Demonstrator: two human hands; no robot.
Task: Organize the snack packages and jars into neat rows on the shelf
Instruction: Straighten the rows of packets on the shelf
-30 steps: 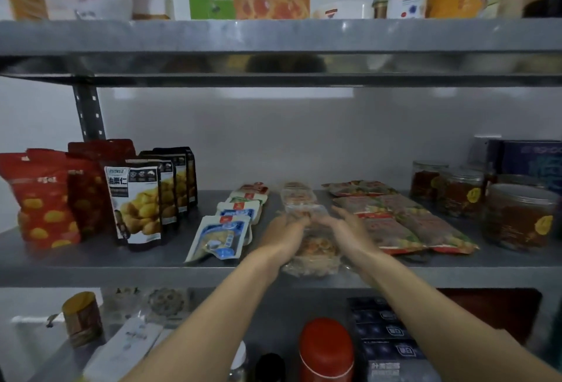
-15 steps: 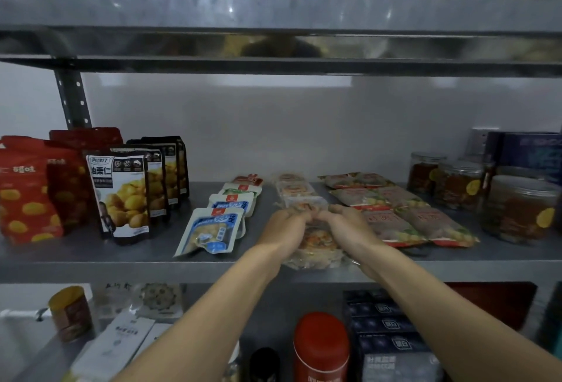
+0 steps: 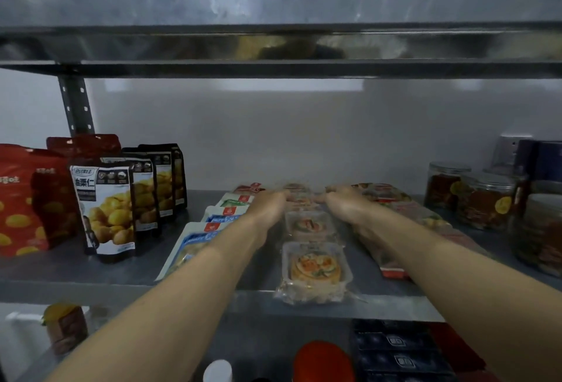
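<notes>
The grey metal shelf (image 3: 76, 278) carries red bags (image 3: 21, 199) at its left end; standing chestnut pouches (image 3: 105, 211) just right of them; jars (image 3: 483, 199) at the right; a near-to-far row of clear tray packs (image 3: 314, 269) in the middle, between white-blue pouches (image 3: 194, 238) and flat red-edged packs (image 3: 392, 272); the left hand (image 3: 267, 206) and right hand (image 3: 346, 203) flank that row's far end; their fingers are blurred, so I cannot tell whether they grip.

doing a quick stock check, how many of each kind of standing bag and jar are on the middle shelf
chestnut pouches: 4
red bags: 3
clear jars: 3, a fourth may hide behind them
total: 10 plainly showing
</notes>
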